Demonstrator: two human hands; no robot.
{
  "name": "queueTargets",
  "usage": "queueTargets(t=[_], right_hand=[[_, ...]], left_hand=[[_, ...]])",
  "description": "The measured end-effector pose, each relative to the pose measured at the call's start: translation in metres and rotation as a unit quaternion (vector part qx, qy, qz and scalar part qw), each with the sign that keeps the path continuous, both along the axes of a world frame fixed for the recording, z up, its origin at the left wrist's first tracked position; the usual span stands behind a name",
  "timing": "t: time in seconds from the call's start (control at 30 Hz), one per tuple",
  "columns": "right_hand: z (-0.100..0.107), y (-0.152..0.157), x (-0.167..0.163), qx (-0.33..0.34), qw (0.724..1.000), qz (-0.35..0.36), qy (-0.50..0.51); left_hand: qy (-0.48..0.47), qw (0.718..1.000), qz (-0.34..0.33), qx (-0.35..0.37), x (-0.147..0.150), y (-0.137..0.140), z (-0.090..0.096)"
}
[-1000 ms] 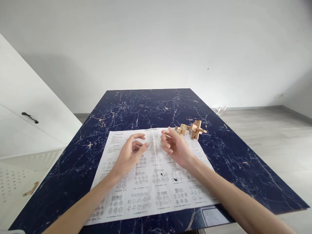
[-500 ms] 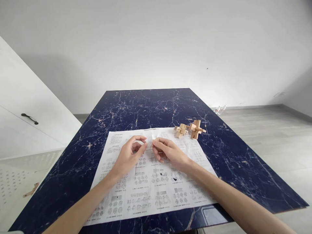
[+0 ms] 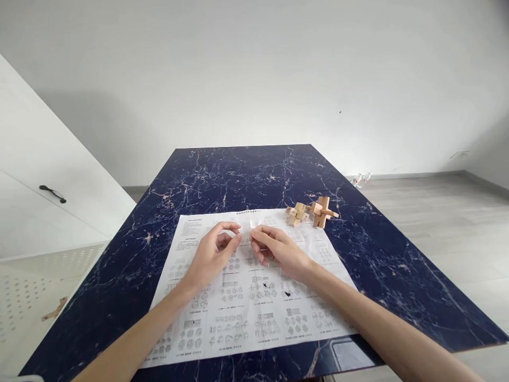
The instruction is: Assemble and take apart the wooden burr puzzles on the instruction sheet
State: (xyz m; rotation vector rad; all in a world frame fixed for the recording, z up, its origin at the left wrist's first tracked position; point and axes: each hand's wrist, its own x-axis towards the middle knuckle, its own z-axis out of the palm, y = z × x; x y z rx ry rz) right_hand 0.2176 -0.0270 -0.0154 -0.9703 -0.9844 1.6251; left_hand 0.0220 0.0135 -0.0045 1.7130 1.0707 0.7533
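A large printed instruction sheet (image 3: pixel 222 334) lies under both hands, covered in rows of small diagrams. Over its upper middle is my left hand (image 3: pixel 212 252), the fingers curved and a gap between thumb and fingertips; it is open and holds nothing. Facing it, a short gap away, my right hand (image 3: pixel 278 249) is loosely closed, thumb against the forefinger, with nothing showing in it. Past the right hand, at the sheet's upper right corner, sit a small wooden interlocking puzzle (image 3: pixel 297 213) with numbered faces and a larger wooden cross-shaped puzzle (image 3: pixel 321 212).
The sheet rests on a dark blue marble-patterned table (image 3: pixel 238 175). A glossy rectangular object (image 3: pixel 350 353) is at the near edge. On the left are a perforated pale surface (image 3: pixel 24 297) with a wooden piece (image 3: pixel 54 310), and a white cabinet (image 3: pixel 47 159). Clear bottles (image 3: pixel 361 179) stand beyond the table.
The whole view has shifted very slightly, so everything appears a little further right. Both hands keep the same pose, and the puzzles have not moved on the table.
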Motion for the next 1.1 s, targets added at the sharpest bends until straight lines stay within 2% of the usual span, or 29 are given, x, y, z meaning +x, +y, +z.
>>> queueTargets(t=[0.23, 0.4, 0.73, 1.1], right_hand=[[0.002, 0.001, 0.003, 0.004, 1.0, -0.015, 0.001], [0.006, 0.004, 0.008, 0.017, 0.997, -0.073, 0.011], [0.0, 0.01, 0.015, -0.013, 0.979, -0.199, 0.039], [-0.007, 0.016, 0.022, -0.041, 0.963, -0.247, 0.101]], left_hand=[[0.001, 1.0, 0.002, -0.002, -0.001, 0.002, -0.002], [0.005, 1.0, 0.003, -0.002, 0.0, 0.0, -0.001], [0.007, 1.0, 0.008, -0.012, 0.001, -0.001, 0.002], [0.011, 1.0, 0.012, -0.011, -0.001, 0.0, 0.001]])
